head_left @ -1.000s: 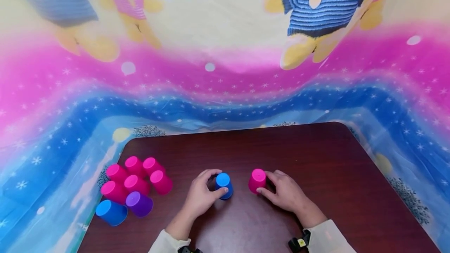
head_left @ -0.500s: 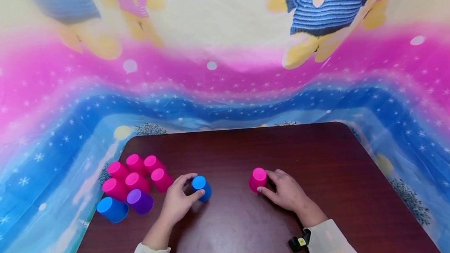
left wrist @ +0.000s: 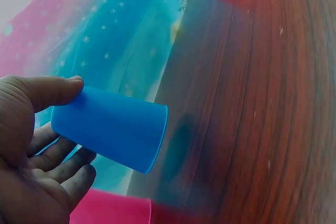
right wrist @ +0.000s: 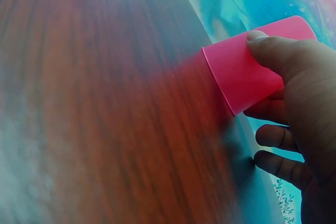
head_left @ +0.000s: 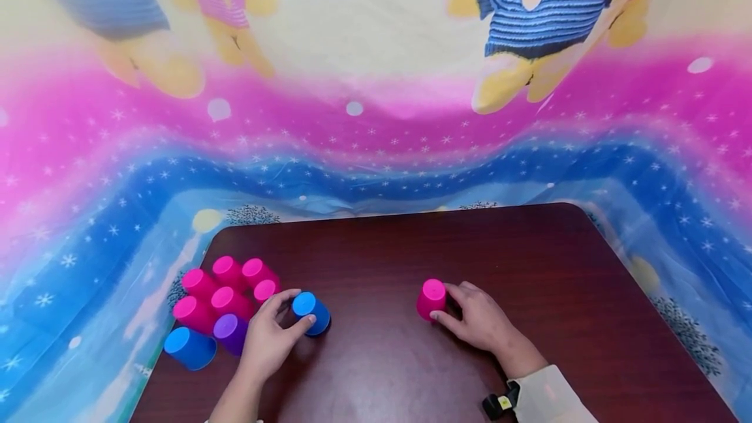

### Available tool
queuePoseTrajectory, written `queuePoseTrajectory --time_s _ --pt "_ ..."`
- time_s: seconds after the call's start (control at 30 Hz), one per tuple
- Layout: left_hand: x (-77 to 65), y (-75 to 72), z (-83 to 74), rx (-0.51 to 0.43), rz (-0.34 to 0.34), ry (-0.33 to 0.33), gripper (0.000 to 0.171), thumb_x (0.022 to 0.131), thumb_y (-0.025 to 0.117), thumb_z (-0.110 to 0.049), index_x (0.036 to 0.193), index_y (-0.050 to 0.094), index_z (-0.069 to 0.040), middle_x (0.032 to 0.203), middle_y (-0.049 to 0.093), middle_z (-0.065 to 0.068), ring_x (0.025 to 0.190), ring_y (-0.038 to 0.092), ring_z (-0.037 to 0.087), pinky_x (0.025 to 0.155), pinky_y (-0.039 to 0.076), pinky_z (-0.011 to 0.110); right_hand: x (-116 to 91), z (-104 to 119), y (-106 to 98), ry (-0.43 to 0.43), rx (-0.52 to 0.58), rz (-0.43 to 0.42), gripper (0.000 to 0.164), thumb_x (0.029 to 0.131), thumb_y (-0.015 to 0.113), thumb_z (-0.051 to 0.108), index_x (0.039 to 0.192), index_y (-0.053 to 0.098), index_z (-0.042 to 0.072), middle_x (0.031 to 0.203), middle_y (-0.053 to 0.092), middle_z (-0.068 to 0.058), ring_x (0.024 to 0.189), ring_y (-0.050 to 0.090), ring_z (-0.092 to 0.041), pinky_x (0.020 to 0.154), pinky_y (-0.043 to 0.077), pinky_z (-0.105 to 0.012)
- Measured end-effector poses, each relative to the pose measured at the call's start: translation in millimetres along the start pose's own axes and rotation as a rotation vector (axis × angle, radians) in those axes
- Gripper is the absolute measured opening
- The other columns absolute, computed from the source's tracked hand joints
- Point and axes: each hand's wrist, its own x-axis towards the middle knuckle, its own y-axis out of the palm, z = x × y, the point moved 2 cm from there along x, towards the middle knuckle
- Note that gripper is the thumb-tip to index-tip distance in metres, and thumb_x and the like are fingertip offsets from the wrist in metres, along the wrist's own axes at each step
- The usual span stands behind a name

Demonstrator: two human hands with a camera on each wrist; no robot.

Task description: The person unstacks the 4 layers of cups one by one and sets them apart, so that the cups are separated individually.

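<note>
In the head view my left hand (head_left: 266, 341) grips an upside-down blue cup (head_left: 315, 316) between thumb and fingers. The left wrist view shows that blue cup (left wrist: 116, 128) with its rim apart from a shadow on the table. Farther right, my right hand (head_left: 483, 322) holds an upside-down pink cup (head_left: 431, 300). In the right wrist view its thumb lies along the side of the pink cup (right wrist: 244, 72), and the lower fingers stand off the cup.
Several upside-down pink cups (head_left: 228, 301) stand grouped at the left of the dark wooden table (head_left: 376, 371). A purple cup (head_left: 230, 333) and another blue cup (head_left: 190, 348) stand before them. A patterned cloth (head_left: 376, 142) hangs behind the table.
My left hand has carried the blue cup leftward, from near the pink cup toward the group, and now partly hides the purple cup. The right hand has stayed in place.
</note>
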Motion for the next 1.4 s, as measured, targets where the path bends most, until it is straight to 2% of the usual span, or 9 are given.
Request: queuePoseTrajectory --time_s 0.1,0.3,0.5,0.77,1.13,1.4 --pt "-3.0 -9.9 4.4 0.001 -0.009 -0.031 0.063 0.084 0.089 -0.027 0.139 0.061 -0.014 0.140 0.059 0.012 0.135 0.056 0.038 0.107 0.047 0.051 0.2 0.4 -0.3 -0.007 -0.003 -0.005 0.060 0.090 0.071 0.063 0.128 0.069 0.017 0.093 0.067 0.010 0.079 0.048 -0.002 0.068 0.049 -0.025" --pt "-10.5 -24.3 13.6 0.010 -0.042 -0.046 0.067 0.085 0.088 -0.032 0.141 0.059 -0.012 0.142 0.059 0.014 0.133 0.057 0.041 0.106 0.047 0.052 -0.5 0.9 -0.3 0.003 -0.010 0.004 0.062 0.090 0.069 0.065 0.130 0.069 0.017 0.094 0.068 0.010 0.080 0.049 -0.003 0.070 0.051 -0.027" --pt "-16.0 -35.1 21.1 0.012 -0.047 -0.109 0.073 0.087 0.086 -0.036 0.146 0.053 -0.010 0.146 0.056 0.017 0.136 0.054 0.043 0.107 0.045 0.050 -0.7 1.6 -0.2 0.005 -0.006 -0.002 0.058 0.090 0.074 0.061 0.129 0.069 0.018 0.095 0.069 0.010 0.081 0.051 -0.004 0.071 0.052 -0.029" --pt "-21.5 -49.4 28.9 0.074 -0.046 -0.177 0.077 0.088 0.084 -0.040 0.150 0.049 -0.010 0.148 0.052 0.020 0.136 0.052 0.046 0.105 0.045 0.052 -0.2 2.7 -1.1 0.002 -0.004 -0.013 0.057 0.089 0.077 0.058 0.128 0.070 0.017 0.096 0.069 0.007 0.081 0.053 -0.006 0.071 0.052 -0.030" --pt "-22.6 -54.1 38.3 0.094 -0.076 -0.173 0.074 0.090 0.083 -0.033 0.150 0.049 -0.008 0.146 0.051 0.021 0.135 0.053 0.048 0.103 0.046 0.053 0.3 3.4 1.3 0.023 -0.010 0.010 0.060 0.089 0.073 0.063 0.129 0.069 0.018 0.092 0.064 0.011 0.079 0.051 -0.005 0.068 0.050 -0.028" --pt "-22.8 -54.8 43.6 0.090 -0.062 -0.202 0.077 0.091 0.083 -0.034 0.152 0.046 -0.008 0.148 0.049 0.022 0.136 0.051 0.049 0.103 0.045 0.054 -0.2 3.4 1.3 0.023 -0.012 0.002 0.061 0.089 0.071 0.065 0.128 0.069 0.019 0.092 0.063 0.011 0.079 0.049 -0.004 0.068 0.049 -0.028"
